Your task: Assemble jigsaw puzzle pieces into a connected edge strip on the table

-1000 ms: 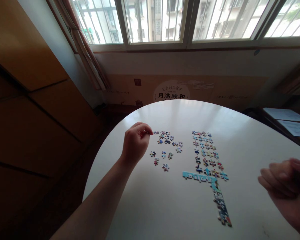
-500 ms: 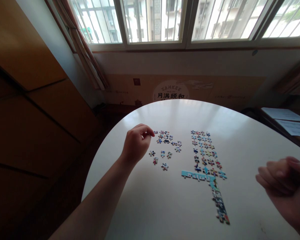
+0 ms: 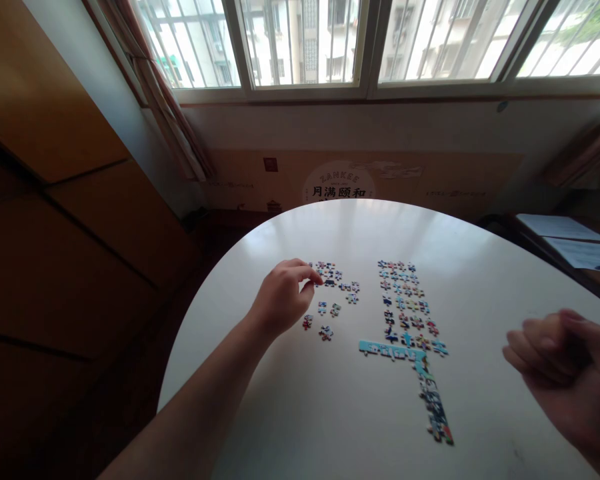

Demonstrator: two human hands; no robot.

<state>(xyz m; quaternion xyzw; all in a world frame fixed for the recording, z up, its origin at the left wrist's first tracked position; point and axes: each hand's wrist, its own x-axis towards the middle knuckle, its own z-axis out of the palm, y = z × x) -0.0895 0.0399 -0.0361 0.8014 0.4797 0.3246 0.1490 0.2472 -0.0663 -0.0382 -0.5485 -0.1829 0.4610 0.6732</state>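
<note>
My left hand (image 3: 286, 297) reaches over the left group of loose jigsaw pieces. Its index fingertip is at a dark piece (image 3: 329, 282), and a small gap shows between index finger and thumb. Part of the group is hidden behind this hand. Over the table's right side, my right hand (image 3: 555, 353) is closed with its fingers curled; whatever may be inside is hidden. Between the hands lie rows of loose jigsaw pieces (image 3: 404, 303). Below them, joined pieces form a light-blue strip (image 3: 387, 350) and a darker strip (image 3: 435, 407) running toward me.
Everything lies on a round white table (image 3: 280, 413). Past its far edge are a wall with a printed banner (image 3: 395, 183) and barred windows. A wooden cabinet (image 3: 80, 233) stands left. Papers (image 3: 563, 227) rest on a surface at the right.
My left hand has shifted right and slightly down, its index finger stretching toward the dark piece. My right hand remains curled, nearly in place. The view has shifted a little.
</note>
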